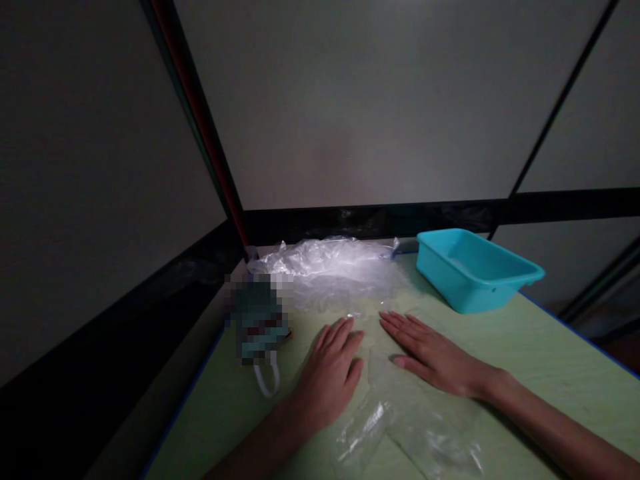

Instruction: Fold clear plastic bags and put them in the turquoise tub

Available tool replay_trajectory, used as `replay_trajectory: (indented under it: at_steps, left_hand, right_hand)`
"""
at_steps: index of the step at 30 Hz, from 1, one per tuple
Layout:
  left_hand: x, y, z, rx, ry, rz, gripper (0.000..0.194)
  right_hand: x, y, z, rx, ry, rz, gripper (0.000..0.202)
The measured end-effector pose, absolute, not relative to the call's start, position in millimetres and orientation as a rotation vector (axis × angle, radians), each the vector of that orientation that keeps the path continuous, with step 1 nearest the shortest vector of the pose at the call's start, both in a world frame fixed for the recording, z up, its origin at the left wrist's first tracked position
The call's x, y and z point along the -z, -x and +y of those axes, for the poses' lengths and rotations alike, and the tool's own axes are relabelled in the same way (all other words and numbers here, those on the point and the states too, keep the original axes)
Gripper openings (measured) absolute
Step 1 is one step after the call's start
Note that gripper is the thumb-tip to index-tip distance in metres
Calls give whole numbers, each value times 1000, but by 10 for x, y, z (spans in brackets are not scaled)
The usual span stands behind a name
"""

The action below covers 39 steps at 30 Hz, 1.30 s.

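Note:
My left hand (333, 373) rests palm down near the middle of the table, its fingers stretched forward and holding nothing. Opposite it, my right hand (433, 353) lies flat with the fingers extended over part of a clear plastic bag (410, 407). That bag spreads between my hands and toward the near side, thin, see-through and wrinkled. Just beyond my fingertips is a heap of clear plastic bags (340, 267), crumpled at the back and flatter in front.
A turquoise plastic basin (475, 267) stands at the back right of the pale green table (540, 373). Left of my left hand is a blurred-out object (260, 320) with a white loop (267, 380). Grey panels (370, 113) rise behind the table.

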State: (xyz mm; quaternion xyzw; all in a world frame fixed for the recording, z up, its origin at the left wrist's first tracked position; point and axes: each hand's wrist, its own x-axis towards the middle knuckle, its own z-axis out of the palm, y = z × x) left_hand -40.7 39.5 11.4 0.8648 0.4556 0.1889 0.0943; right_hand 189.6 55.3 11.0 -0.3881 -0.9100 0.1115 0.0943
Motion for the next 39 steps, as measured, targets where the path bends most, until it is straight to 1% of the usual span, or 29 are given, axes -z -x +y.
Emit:
replay_trajectory:
  at_steps: [6, 10, 14, 16, 18, 22, 27, 34, 39]
  left_hand:
    - [-65, 416, 384, -491, -2522, 1531, 41]
    - [-43, 414, 388, -467, -2508, 1594, 42]
    - [-42, 412, 409, -641, -2478, 1615, 44]
    - [-60, 406, 411, -765, -2461, 1547, 44]
    - [-88, 396, 399, -812, -2467, 1440, 44]
    - [-135, 377, 363, -708, -2512, 1240, 46]
    - [-121, 379, 344, -644, -2480, 1169, 46]
    - [-73, 403, 332, -538, -2514, 1185, 58]
    - [-111, 430, 326, -511, -2532, 1153, 57]
  right_hand:
    - [-113, -1906, 556, -283, 1288, -2706, 62]
    - [-93, -1937, 556, -274, 1298, -2680, 64]
    - [-92, -1938, 539, -239, 1198, -2718, 64]
    - [-111, -1901, 520, -237, 1118, -2736, 64]
    - [-137, -1843, 495, -253, 1053, -2757, 65]
    - [-177, -1728, 438, -380, 937, -2807, 67]
    - [-206, -1652, 365, -503, 856, -2842, 70]
    - [-204, -1664, 348, -484, 892, -2853, 69]
    - [-166, -1764, 372, -442, 928, -2811, 67]
